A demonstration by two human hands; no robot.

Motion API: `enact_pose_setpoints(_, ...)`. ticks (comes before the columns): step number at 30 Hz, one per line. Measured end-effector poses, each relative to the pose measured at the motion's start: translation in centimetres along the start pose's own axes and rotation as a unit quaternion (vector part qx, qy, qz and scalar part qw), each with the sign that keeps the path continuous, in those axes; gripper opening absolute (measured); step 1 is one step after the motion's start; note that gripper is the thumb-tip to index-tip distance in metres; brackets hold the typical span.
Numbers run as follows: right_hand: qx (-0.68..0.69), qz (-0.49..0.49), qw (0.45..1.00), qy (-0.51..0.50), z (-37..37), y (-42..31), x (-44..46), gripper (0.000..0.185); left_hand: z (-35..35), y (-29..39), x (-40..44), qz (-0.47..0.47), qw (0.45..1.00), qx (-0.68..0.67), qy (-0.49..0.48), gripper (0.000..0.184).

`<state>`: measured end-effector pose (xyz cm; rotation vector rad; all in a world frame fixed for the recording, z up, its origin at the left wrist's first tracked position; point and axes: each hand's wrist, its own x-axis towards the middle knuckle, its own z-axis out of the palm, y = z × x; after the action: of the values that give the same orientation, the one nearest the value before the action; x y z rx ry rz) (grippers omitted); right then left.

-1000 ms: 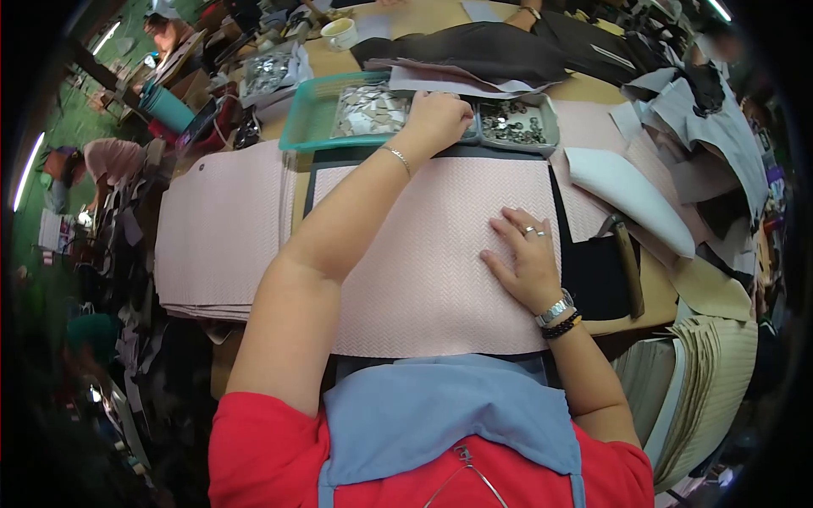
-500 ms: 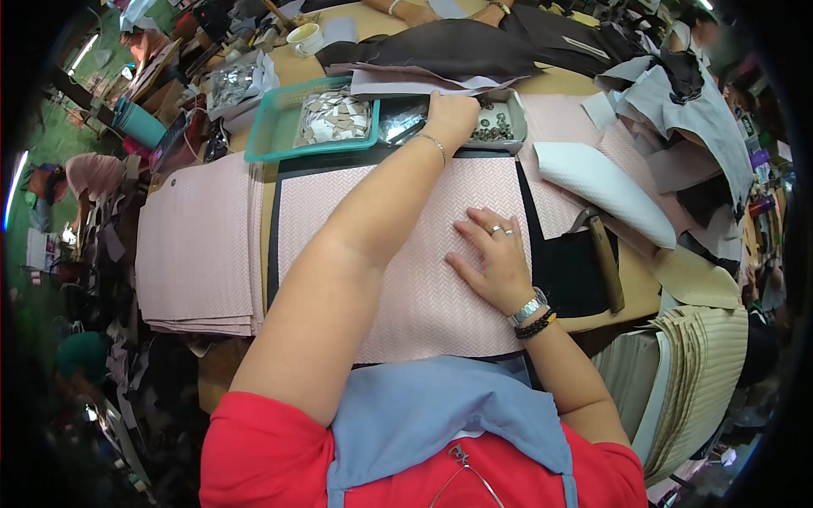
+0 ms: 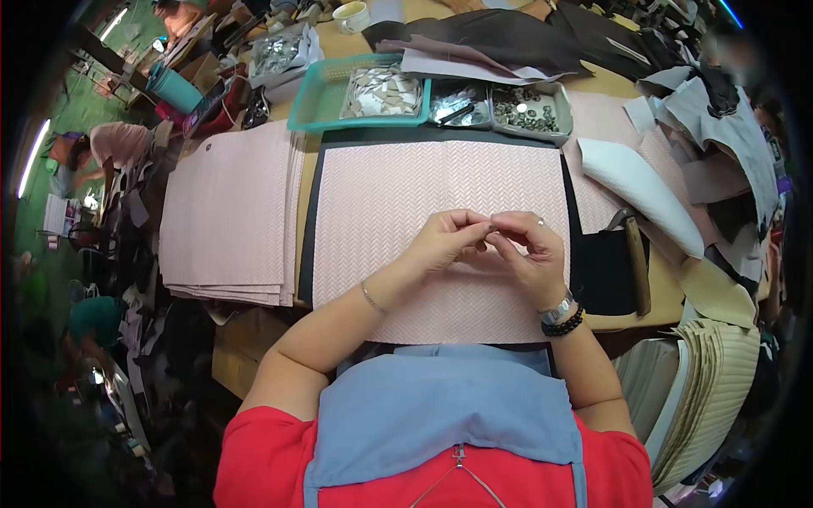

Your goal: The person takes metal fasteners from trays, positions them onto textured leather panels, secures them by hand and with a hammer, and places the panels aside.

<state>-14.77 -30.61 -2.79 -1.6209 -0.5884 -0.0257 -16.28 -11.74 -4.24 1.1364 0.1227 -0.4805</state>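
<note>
Over a pale pink herringbone-textured sheet (image 3: 381,190), my left hand (image 3: 449,240) and my right hand (image 3: 535,252) meet fingertip to fingertip. Both are closed in a pinch around something tiny and dark, mostly covered by the fingers, so its kind cannot be made out. The sheet lies on a dark board (image 3: 308,254) whose edges show at the sides. Beyond the sheet stands a white box of small round metal fittings (image 3: 523,113). Left of it is a bag of small parts (image 3: 449,100) with a dark stick-like tool on top.
A teal tray (image 3: 306,100) holds small white pieces (image 3: 385,91). Stacked pink sheets (image 3: 224,212) lie at left. On the right are a rolled white-backed piece (image 3: 639,190), a wooden-handled tool (image 3: 637,267) and a stack of cream sheets (image 3: 716,372). Dark material (image 3: 483,46) lies at the back.
My left hand has come back from the box of metal fittings to above the pink sheet. My right hand, earlier flat on the sheet, has lifted and closed against the left fingertips.
</note>
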Motion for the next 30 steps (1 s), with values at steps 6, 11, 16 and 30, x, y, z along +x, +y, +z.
enact_pose_setpoints(6, -0.102, -0.070, 0.992, -0.016, 1.7, -1.5, 0.4, 0.026, -1.3, 0.2, -2.3, 0.000, 0.995, -0.100, -0.001, 0.019)
enact_pose_setpoints(11, -0.131, -0.083, 0.987, -0.033, 1.8, -1.8, 1.2, 0.025, -1.4, 0.7, -2.5, 0.080, 0.996, 0.035, 0.023, 0.021)
enact_pose_setpoints(16, -0.091, -0.051, 0.994, -0.032, 2.2, -0.9, 2.2, 0.022, -3.1, 0.9, -0.9, 0.138, 0.979, 0.147, 0.037, 0.021)
enact_pose_setpoints(30, 0.015, 0.128, 0.992, 0.012, 3.6, 6.7, 10.5, 0.025, -6.4, 8.0, 4.3, 0.204, 0.626, 0.727, 0.194, 0.034)
